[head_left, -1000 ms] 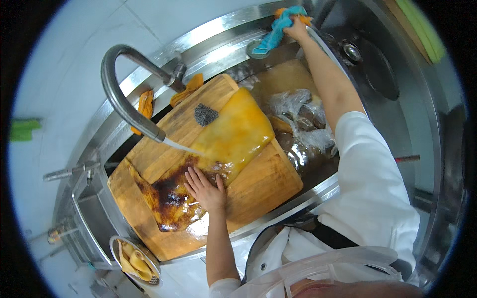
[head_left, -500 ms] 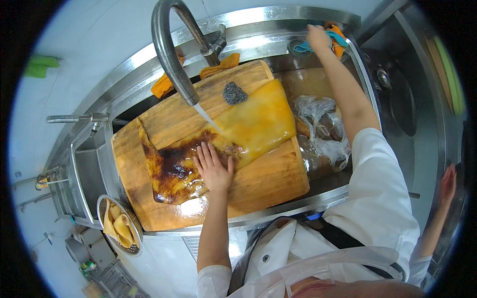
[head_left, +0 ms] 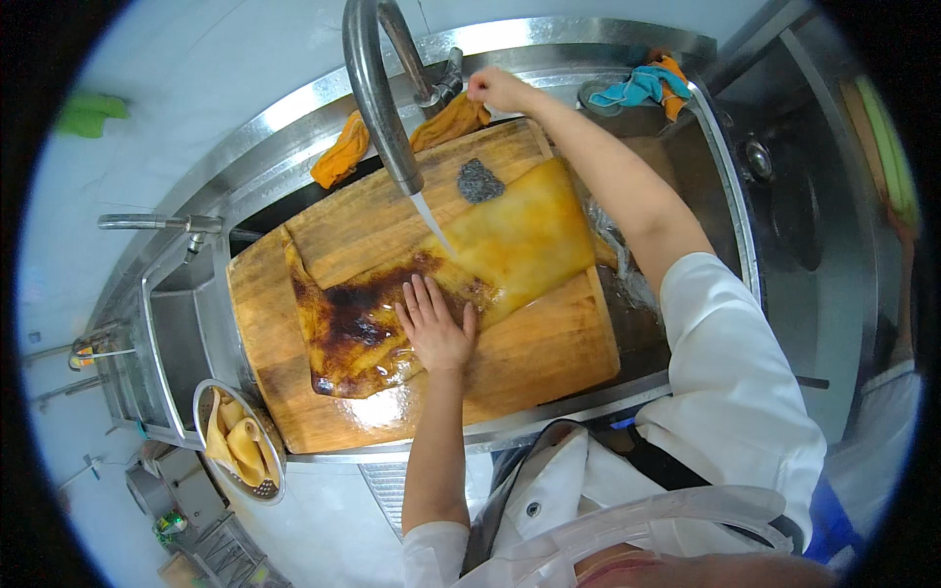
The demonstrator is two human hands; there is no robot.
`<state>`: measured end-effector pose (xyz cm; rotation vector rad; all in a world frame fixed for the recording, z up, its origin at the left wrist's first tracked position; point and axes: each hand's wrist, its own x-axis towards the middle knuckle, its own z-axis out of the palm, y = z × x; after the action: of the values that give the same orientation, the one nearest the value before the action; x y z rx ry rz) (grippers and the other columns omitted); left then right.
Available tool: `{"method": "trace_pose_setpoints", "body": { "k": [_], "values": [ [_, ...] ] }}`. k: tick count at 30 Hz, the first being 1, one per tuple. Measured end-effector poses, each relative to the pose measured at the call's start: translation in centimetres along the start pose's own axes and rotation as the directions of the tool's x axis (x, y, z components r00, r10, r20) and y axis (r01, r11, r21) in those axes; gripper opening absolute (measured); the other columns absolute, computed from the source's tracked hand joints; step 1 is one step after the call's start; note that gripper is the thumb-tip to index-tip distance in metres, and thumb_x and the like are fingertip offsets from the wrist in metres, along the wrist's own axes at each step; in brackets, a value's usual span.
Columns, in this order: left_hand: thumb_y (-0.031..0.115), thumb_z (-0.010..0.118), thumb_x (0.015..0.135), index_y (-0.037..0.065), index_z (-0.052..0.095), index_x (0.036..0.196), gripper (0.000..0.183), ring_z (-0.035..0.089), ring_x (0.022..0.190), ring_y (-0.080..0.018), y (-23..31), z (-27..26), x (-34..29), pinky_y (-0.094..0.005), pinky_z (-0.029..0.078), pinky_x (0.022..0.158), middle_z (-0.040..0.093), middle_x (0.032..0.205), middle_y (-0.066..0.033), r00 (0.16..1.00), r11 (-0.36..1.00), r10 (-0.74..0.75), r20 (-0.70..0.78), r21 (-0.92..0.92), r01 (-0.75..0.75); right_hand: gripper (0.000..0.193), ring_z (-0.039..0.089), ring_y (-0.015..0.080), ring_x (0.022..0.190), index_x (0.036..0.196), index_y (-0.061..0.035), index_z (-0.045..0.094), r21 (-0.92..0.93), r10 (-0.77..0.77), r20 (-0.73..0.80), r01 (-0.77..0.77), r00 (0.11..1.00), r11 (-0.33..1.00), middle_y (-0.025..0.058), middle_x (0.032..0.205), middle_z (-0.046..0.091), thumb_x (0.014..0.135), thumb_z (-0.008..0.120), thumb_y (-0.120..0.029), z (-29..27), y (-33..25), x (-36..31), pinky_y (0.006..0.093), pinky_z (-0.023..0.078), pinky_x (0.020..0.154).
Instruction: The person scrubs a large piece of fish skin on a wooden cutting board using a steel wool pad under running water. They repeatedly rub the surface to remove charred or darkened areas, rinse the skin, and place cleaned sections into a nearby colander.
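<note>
Yellow-and-brown sheet of skin [head_left: 490, 265], one, wet, lying aslant across a wooden board [head_left: 549, 338], from near its left edge to its right edge. Condition: right portion pale and smooth, seemingly done; left portion dark, blotched, apparently left to do; perhaps half complete. Water stream [head_left: 429, 218] falling on the sheet from a metal faucet [head_left: 377, 98]. Grey scourer [head_left: 480, 181], one, near the board's far edge. Left hand [head_left: 438, 338]: fingers extended, slightly parted, flat on the dark portion. Right hand [head_left: 502, 90]: fingers curled at an orange cloth [head_left: 446, 127] beyond the far edge; grip cannot be told.
</note>
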<state>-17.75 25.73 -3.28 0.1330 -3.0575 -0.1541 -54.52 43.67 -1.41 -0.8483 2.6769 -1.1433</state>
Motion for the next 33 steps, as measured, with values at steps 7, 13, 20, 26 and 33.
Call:
{"method": "trace_pose_setpoints", "body": {
  "k": [7, 13, 20, 26, 33],
  "values": [
    [0.047, 0.042, 0.084, 0.000, 0.030, 0.135, 0.070, 0.016, 0.135, -0.0294, -0.3, 0.1, -0.5, -0.0457, 0.009, 0.110, 0.022, 0.144, -0.0149, 1.000, 0.999, -0.017, 0.009, 0.030, 0.017, 0.017, 0.051, 0.0130, 0.092, 0.096, -0.0112, 0.052, 0.682, 0.340, 0.006, -0.252, 0.941, 0.687, 0.0012, 0.091, 0.053, 0.089, 0.053, -0.027, -8.2, -4.6, -3.7, 0.0355, 0.044, 0.079],
    [0.048, 0.038, 0.086, 0.001, 0.029, 0.136, 0.069, 0.016, 0.135, -0.0293, -0.2, 0.3, -0.4, -0.0455, 0.009, 0.110, 0.021, 0.145, -0.0146, 1.000, 0.998, -0.016, 0.008, 0.064, 0.015, 0.018, 0.056, 0.0165, 0.082, 0.097, -0.0111, 0.049, 0.651, 0.463, -0.113, -0.286, 0.879, 0.703, 0.0035, 0.091, 0.053, 0.091, 0.049, -0.028, -13.0, -4.2, -6.7, 0.0335, 0.050, 0.073],
    [0.049, 0.035, 0.087, 0.002, 0.031, 0.136, 0.068, 0.016, 0.135, -0.0298, -0.6, 0.5, -0.5, -0.0459, 0.010, 0.109, 0.022, 0.144, -0.0150, 1.000, 0.999, -0.007, 0.005, 0.046, 0.007, 0.020, 0.058, 0.0188, 0.087, 0.102, -0.0110, 0.049, 0.701, 0.503, -0.149, -0.267, 0.851, 0.661, 0.0057, 0.096, 0.054, 0.091, 0.049, -0.028, -13.5, -4.9, -7.6, 0.0333, 0.051, 0.075],
    [0.049, 0.035, 0.087, 0.002, 0.032, 0.135, 0.068, 0.017, 0.134, -0.0301, -0.9, 0.4, -0.8, -0.0467, 0.011, 0.109, 0.022, 0.144, -0.0155, 1.000, 0.998, -0.016, -0.009, 0.054, 0.016, 0.042, 0.057, 0.0280, 0.096, 0.120, -0.0077, 0.044, 0.461, 0.444, -0.314, -0.274, 0.839, 0.844, 0.0120, 0.112, 0.054, 0.088, 0.053, -0.033, -11.5, -2.1, -6.5, 0.0421, 0.048, 0.081],
    [0.049, 0.035, 0.087, 0.001, 0.032, 0.134, 0.068, 0.020, 0.133, -0.0309, -1.2, 0.6, -1.0, -0.0475, 0.011, 0.109, 0.026, 0.142, -0.0164, 0.999, 0.999, -0.012, -0.038, 0.050, 0.014, 0.035, 0.055, 0.0370, 0.097, 0.102, 0.0004, 0.060, -0.160, 0.350, -0.221, -0.387, 0.910, 0.908, 0.0229, 0.101, 0.059, 0.079, 0.059, -0.025, -2.3, -2.9, -12.6, 0.0413, 0.044, 0.087]
  ]
}}
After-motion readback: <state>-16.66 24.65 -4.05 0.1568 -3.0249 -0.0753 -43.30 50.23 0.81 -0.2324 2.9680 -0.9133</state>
